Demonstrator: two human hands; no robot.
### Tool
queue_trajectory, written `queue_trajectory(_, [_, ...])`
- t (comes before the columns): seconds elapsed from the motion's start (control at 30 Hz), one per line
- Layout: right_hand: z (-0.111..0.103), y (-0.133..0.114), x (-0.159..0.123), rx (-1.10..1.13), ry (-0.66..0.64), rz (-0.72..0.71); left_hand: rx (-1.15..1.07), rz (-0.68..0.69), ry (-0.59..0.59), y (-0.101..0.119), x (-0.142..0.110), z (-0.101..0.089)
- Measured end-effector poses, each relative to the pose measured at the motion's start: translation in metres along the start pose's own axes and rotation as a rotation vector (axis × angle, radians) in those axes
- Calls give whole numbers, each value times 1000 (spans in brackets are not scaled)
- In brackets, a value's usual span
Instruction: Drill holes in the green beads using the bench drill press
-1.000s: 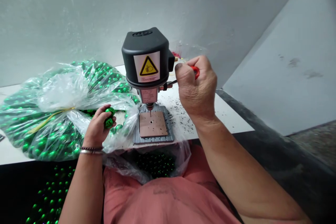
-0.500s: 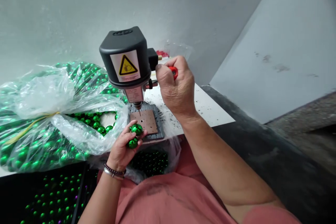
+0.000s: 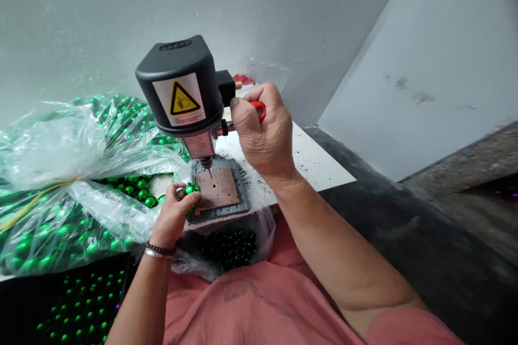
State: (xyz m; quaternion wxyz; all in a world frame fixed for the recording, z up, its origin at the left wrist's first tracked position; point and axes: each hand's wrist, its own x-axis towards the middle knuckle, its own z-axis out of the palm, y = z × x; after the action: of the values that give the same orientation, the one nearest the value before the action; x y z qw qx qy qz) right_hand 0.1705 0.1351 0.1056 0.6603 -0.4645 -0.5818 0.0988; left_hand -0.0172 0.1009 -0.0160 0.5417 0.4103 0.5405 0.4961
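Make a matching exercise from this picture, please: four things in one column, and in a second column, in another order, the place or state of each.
Things:
1. two shiny green balls
2. brown square plate
3. red lever grip
4. clear plastic bag

Places or states:
A. Tied with a yellow cord
B. Under the drill bit
C. Gripped by the right hand
D. Held in the left hand

Right pairs: 1-D, 2-B, 3-C, 4-A.
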Motion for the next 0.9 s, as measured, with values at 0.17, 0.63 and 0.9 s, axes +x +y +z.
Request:
queue_trajectory(0.17, [-1, 0, -1, 6, -21, -6, -212, -27, -29, 1, 4, 3])
queue_trajectory(0.63, [1, 0, 5, -6, -2, -9, 436, 82, 64, -11, 26, 4])
queue_trajectory(0.9, [-1, -4, 13, -10, -42, -1, 665, 90, 55, -1, 31, 20])
